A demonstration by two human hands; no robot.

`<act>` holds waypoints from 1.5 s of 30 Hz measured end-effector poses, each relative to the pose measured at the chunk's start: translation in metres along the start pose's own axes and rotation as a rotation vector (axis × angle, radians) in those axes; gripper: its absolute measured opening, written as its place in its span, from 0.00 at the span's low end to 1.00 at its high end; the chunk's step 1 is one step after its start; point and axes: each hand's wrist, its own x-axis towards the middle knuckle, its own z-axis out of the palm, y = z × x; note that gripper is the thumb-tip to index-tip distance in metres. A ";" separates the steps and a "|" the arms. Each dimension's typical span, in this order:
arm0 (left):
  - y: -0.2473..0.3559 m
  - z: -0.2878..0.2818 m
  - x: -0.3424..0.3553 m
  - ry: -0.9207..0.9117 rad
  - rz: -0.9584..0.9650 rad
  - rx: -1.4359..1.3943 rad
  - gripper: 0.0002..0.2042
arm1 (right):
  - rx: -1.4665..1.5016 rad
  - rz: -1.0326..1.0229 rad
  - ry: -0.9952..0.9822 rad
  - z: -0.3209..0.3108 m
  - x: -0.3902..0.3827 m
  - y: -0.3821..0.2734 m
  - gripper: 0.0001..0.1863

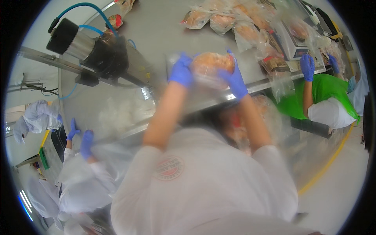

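Between my two blue-gloved hands is a clear plastic bag with a rounded, orange-tan food item [211,67] inside, perhaps a whole chicken. It is held over the near part of the metal table [160,39]. My left hand [181,71] closes against the left side of the bag. On the other side, my right hand [235,80] grips it with the fingers partly behind the bag. Motion blurs the bag and both forearms. Similar bagged pieces [222,21] lie in a pile toward the far right of the table.
A black-and-silver machine [98,58] with blue hoses stands at the left. A scale [291,45] is at the right, beside a co-worker in a green apron [325,94]. Another co-worker's gloved hands [80,137] are at the left. More bags [239,121] lie below the table edge.
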 end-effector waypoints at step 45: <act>0.104 -0.077 -0.156 0.735 0.344 0.986 0.11 | 0.057 0.173 -0.022 0.140 0.042 0.081 0.39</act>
